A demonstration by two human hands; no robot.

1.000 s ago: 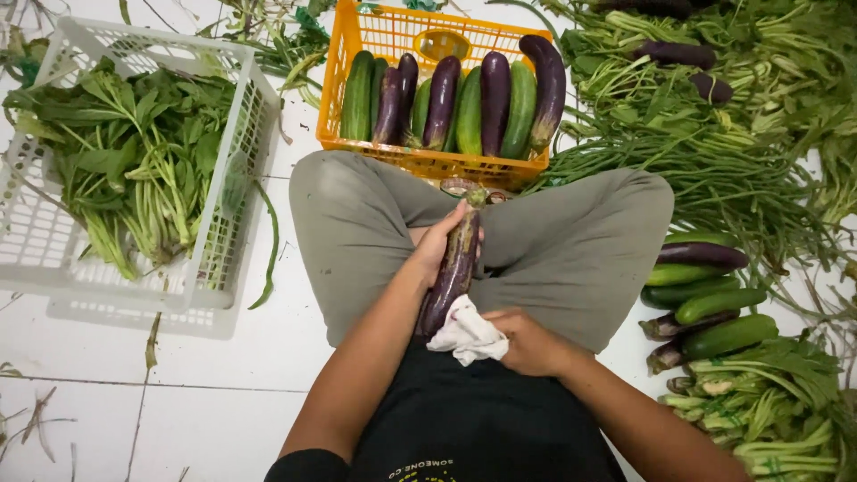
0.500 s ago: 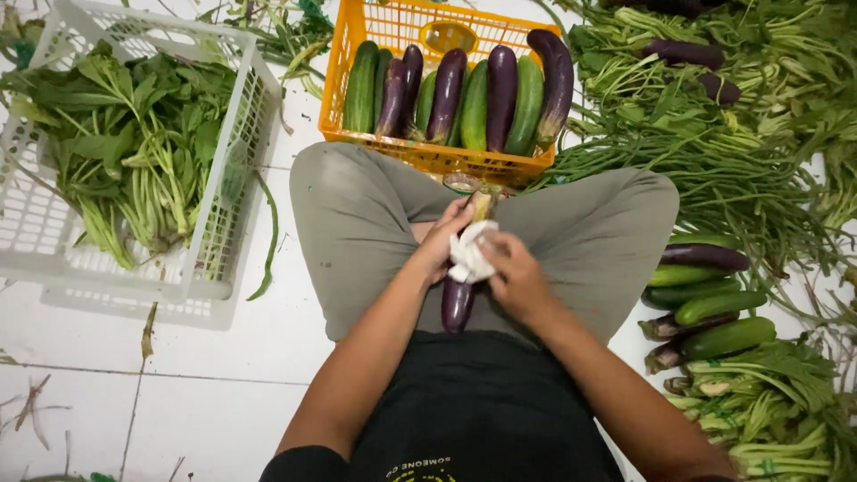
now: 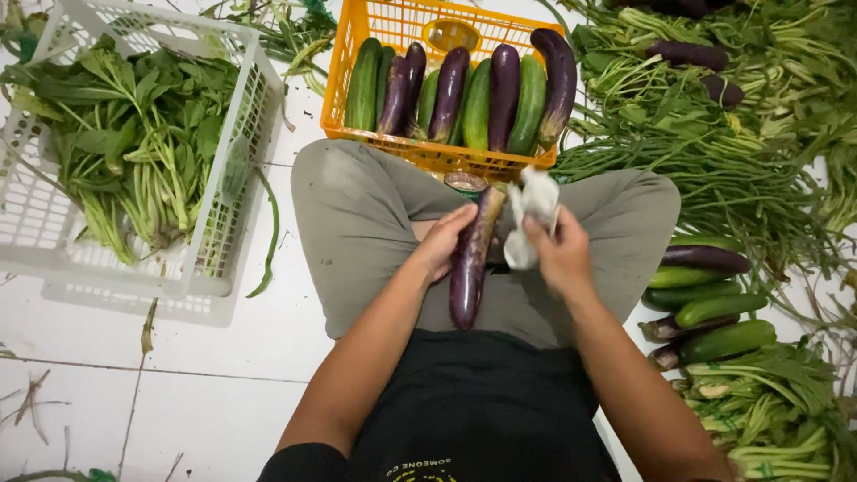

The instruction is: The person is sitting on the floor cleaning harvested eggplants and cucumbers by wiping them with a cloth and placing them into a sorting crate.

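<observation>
Seated on the floor, the left hand (image 3: 444,241) has a loose one-sided grip closed on a long purple eggplant (image 3: 470,263) over the lap, while the right hand (image 3: 558,254) pinches a white cloth (image 3: 528,214) beside it; the eggplant may slip and bruise.

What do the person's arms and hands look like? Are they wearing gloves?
No gloves: the left hand and right hand are bare, with no rings or watch showing. Both forearms are bare too. A black short sleeve shows at the left upper arm.
</observation>
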